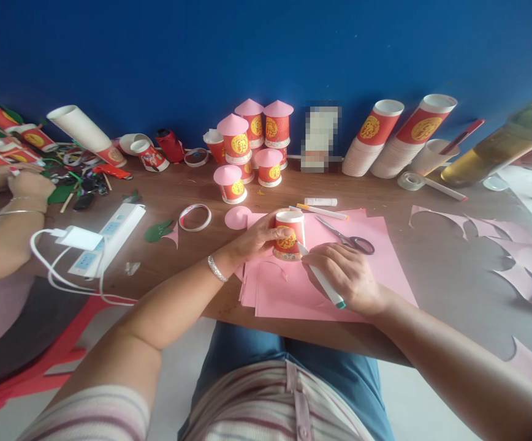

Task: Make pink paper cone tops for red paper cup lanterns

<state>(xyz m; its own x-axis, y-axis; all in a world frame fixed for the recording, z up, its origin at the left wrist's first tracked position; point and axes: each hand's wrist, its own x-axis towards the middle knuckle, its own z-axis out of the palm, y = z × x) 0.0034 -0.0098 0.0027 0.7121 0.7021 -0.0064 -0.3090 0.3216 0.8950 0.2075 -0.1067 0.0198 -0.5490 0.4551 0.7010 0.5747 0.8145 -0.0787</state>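
Observation:
My left hand (266,236) is wrapped around a red paper cup (297,231) with a yellow emblem, its white end facing up. In my right hand (346,272) is a white marker (323,282) with a teal end, and its tip meets or nearly meets the cup's lower right side. Below both hands lies a stack of pink paper sheets (376,239). Scissors with dark handles (360,244) rest on the paper, with an orange-and-white marker (325,212) just behind them. A pink paper disc (237,217) sits left of the sheets.
Red cups with pink cone tops (233,144) stand at the back. Tall cup stacks (385,138) and a bottle (491,147) are at back right. Paper offcuts (523,269) lie right. A power strip (110,239) with cables and another person's arms (13,214) are left.

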